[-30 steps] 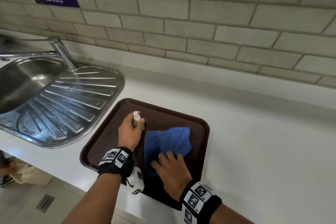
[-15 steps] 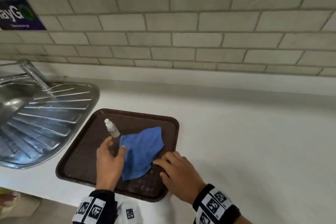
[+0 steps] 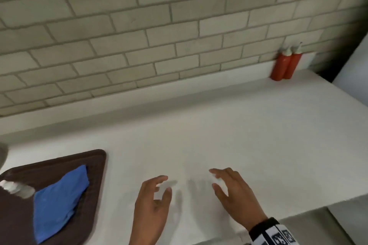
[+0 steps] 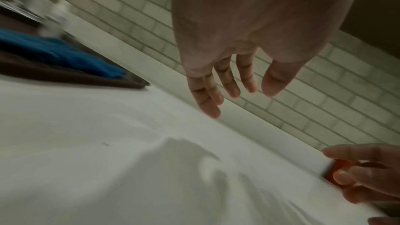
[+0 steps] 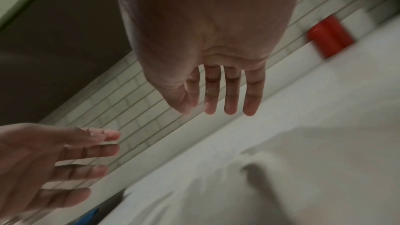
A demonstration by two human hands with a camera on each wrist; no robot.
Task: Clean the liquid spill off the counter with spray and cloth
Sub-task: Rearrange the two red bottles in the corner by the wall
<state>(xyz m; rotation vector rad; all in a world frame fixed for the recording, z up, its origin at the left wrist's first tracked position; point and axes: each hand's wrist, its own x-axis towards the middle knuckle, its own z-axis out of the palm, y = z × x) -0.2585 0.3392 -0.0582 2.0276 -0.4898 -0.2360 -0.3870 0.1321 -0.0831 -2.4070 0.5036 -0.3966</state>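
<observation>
A blue cloth (image 3: pixel 59 201) lies crumpled on the brown tray (image 3: pixel 95 185) at the lower left. Beside the cloth, at the picture's left edge, stands the small white spray bottle (image 3: pixel 17 188), blurred. My left hand (image 3: pixel 163 185) and right hand (image 3: pixel 216 179) hover side by side over the white counter (image 3: pixel 239 125), right of the tray, palms down. Both have relaxed, spread fingers and hold nothing. The left wrist view shows the left fingers (image 4: pixel 227 90) loose above the counter, with the cloth (image 4: pixel 54 52) behind. I cannot make out any liquid on the white surface.
Two red squeeze bottles (image 3: pixel 284 63) stand against the tiled wall at the counter's far right end. The counter's front edge (image 3: pixel 278 203) runs just past my right wrist. A sliver of the steel sink (image 3: pixel 2 153) shows at the far left.
My left hand let go of the spray bottle and my right hand left the cloth. Both hands moved right, off the tray and over the bare counter. The head view swung right.
</observation>
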